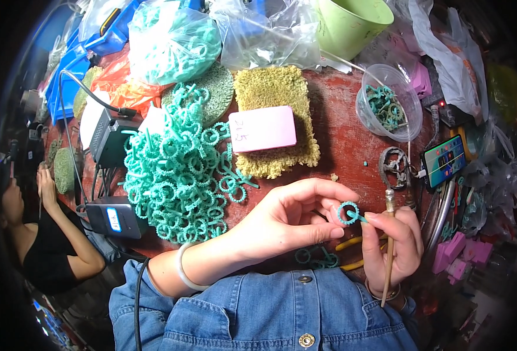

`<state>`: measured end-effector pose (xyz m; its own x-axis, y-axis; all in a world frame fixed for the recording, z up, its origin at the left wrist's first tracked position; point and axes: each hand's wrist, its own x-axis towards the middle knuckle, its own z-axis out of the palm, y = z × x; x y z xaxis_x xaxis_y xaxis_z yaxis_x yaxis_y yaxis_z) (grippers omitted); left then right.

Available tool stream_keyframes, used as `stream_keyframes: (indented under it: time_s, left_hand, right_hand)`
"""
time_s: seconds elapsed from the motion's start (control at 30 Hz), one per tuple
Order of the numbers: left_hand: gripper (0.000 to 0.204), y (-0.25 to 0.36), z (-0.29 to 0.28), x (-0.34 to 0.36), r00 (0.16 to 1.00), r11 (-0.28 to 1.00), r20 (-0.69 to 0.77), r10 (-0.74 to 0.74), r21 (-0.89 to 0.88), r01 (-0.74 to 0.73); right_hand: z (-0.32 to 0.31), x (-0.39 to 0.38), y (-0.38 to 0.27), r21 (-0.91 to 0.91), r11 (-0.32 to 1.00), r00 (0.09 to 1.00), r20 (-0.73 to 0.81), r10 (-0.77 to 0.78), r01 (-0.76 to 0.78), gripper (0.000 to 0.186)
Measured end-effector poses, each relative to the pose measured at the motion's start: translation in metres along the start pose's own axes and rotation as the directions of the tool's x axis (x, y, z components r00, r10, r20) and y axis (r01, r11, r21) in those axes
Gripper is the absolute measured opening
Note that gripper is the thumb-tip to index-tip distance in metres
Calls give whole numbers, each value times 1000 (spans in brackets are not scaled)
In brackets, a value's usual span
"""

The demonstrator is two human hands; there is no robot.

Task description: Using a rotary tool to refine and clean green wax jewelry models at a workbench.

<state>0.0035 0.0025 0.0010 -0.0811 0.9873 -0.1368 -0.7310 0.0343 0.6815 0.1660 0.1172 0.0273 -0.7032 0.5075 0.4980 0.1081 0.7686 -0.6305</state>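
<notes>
My left hand [293, 216] is closed, its fingertips around a small teal toothed ring [341, 220] with a short stem. On the right, my right hand [400, 243] pinches that stem between thumb and forefinger. A thin wooden-handled tool [389, 251] with a metal collar is also tucked in my right fingers, its collar end pointing away from me. Left of my left hand lies a big heap of similar teal rings [173, 181]. A few more rings [317, 257] lie close to my body, beside yellow-handled pliers or a similar tool [352, 245], partly hidden by my hands.
A pink card or block [263, 130] rests on a yellow sponge-like pad [302, 88]. A clear tub [413, 117] holds ring scraps. Behind stand bagged rings [173, 50] and a green bucket [352, 29]. A phone [444, 162] leans at right; another person [53, 245] sits at left.
</notes>
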Motion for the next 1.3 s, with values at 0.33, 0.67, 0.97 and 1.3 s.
stream_keyframes:
  time_s: [0.33,0.67,0.97,1.3]
  left_hand:
    - [43,0,0,1,1000,1000,2,8,-3,-8]
    - [40,-1,-1,0,1000,1000,-7,14,-8,-15]
    - [40,-2,-1,0,1000,999,-4,24,-26,-24]
    - [36,0,0,-1,998,1000,-57,23,20,-22]
  right_hand:
    - [0,0,0,1,1000,1000,21,17,-17,28]
    - [0,1,0,0,1000,1000,26,9,-9,28]
    - [1,0,-1,-5,1000,1000,28,8,-8,28]
    - [-2,-5,3,281,958,998,-21,61,-53,26]
